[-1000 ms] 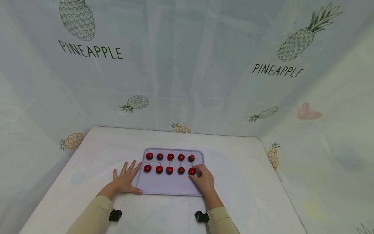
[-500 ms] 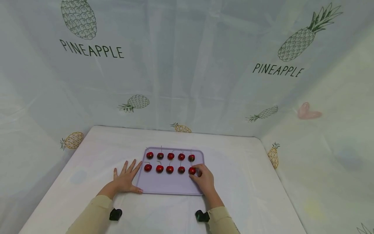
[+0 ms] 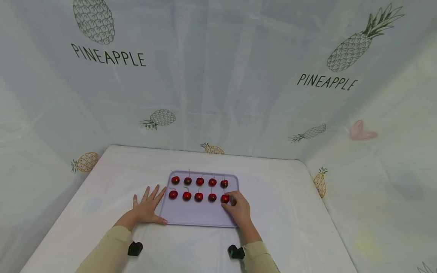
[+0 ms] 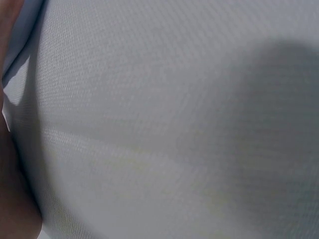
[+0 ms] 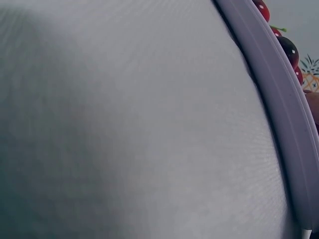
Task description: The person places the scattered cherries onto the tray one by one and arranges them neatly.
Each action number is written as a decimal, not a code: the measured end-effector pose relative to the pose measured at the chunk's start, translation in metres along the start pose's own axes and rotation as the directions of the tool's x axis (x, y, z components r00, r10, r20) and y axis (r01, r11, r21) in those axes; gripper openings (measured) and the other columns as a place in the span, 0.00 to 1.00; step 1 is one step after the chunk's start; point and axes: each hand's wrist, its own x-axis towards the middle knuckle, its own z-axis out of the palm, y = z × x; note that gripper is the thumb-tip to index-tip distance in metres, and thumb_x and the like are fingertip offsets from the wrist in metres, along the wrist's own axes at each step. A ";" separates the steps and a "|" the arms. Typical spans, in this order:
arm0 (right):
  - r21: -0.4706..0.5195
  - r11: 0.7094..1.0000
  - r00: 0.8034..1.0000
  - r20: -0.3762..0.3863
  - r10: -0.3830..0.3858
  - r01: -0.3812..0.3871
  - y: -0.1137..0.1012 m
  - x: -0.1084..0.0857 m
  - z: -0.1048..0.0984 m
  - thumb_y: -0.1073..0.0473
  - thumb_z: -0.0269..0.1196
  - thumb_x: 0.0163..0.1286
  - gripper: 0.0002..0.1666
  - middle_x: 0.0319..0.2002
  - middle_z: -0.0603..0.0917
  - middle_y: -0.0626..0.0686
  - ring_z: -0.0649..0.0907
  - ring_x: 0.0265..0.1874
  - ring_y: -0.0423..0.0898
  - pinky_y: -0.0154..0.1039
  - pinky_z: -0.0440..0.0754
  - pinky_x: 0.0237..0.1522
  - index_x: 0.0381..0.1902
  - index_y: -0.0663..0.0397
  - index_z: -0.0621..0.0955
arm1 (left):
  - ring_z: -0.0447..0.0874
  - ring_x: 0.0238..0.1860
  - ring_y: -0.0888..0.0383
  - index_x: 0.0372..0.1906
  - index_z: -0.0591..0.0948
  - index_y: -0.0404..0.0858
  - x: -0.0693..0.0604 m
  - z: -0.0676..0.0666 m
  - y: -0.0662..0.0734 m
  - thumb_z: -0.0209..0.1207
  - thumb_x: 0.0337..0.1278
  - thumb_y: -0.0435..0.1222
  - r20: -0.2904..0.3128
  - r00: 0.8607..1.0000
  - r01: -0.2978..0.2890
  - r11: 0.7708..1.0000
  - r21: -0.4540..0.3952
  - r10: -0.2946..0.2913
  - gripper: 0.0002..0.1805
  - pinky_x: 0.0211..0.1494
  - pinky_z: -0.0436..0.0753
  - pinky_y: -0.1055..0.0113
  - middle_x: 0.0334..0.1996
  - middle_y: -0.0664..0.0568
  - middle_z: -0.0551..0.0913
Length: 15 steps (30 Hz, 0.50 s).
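Note:
A lilac rectangular tray (image 3: 196, 216) lies on the table, bearing several red cherries with stems in two rows across its back and middle. My right hand (image 3: 241, 209) reaches over the tray's right edge, thumb and index finger around the cherry (image 3: 224, 198) at the right end of the front row. My left hand (image 3: 146, 209) is spread on the table at the tray's left side, with index fingertip and thumb at its rim. The left wrist view catches only a strip of the left hand (image 4: 17, 194). Some dark and red cherries (image 5: 289, 51) show above the tray's rim (image 5: 279, 94) in the right wrist view.
A white cloth covers the table (image 3: 280, 204). Pale curtains printed with pineapples (image 3: 162, 117) hang behind and at the sides. Two small dark objects lie close to the sleeves, one left (image 3: 135, 248) and one right (image 3: 235, 252).
Both hands keep their places, and the cherries stay in their rows. Only a slight shift of the head view is visible.

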 end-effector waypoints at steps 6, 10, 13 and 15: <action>-0.001 1.000 1.000 0.004 -0.003 0.003 0.000 0.001 -0.001 0.58 0.78 0.50 0.21 0.36 0.80 0.42 0.73 0.26 0.37 0.33 0.74 0.28 0.43 0.46 0.85 | 0.29 0.72 0.29 0.78 0.46 0.48 0.003 0.003 -0.002 0.63 0.22 0.77 -0.017 1.000 0.001 1.000 0.025 -0.001 0.74 0.58 0.23 0.24 0.76 0.36 0.40; -0.001 1.000 1.000 0.003 0.005 -0.005 -0.002 0.001 -0.002 0.58 0.78 0.50 0.21 0.35 0.80 0.43 0.73 0.26 0.38 0.33 0.74 0.28 0.43 0.46 0.85 | 0.31 0.72 0.28 0.78 0.45 0.50 0.005 0.007 -0.006 0.64 0.21 0.77 -0.031 1.000 0.000 1.000 0.030 0.001 0.74 0.58 0.23 0.24 0.76 0.36 0.41; -0.001 1.000 1.000 0.010 0.012 -0.012 -0.003 0.000 -0.003 0.57 0.78 0.50 0.21 0.35 0.79 0.42 0.73 0.26 0.38 0.33 0.74 0.28 0.44 0.46 0.85 | 0.30 0.72 0.28 0.78 0.45 0.50 0.005 0.008 -0.007 0.65 0.21 0.76 -0.040 0.999 0.001 1.000 0.030 0.000 0.74 0.57 0.22 0.24 0.76 0.36 0.42; 0.010 1.000 1.000 0.019 0.010 -0.010 -0.002 -0.001 -0.004 0.58 0.78 0.50 0.22 0.36 0.79 0.42 0.73 0.27 0.38 0.33 0.74 0.28 0.45 0.46 0.85 | 0.30 0.72 0.28 0.78 0.46 0.50 0.005 0.009 -0.008 0.65 0.21 0.75 -0.048 0.999 -0.006 1.000 0.023 0.007 0.74 0.57 0.22 0.24 0.76 0.35 0.42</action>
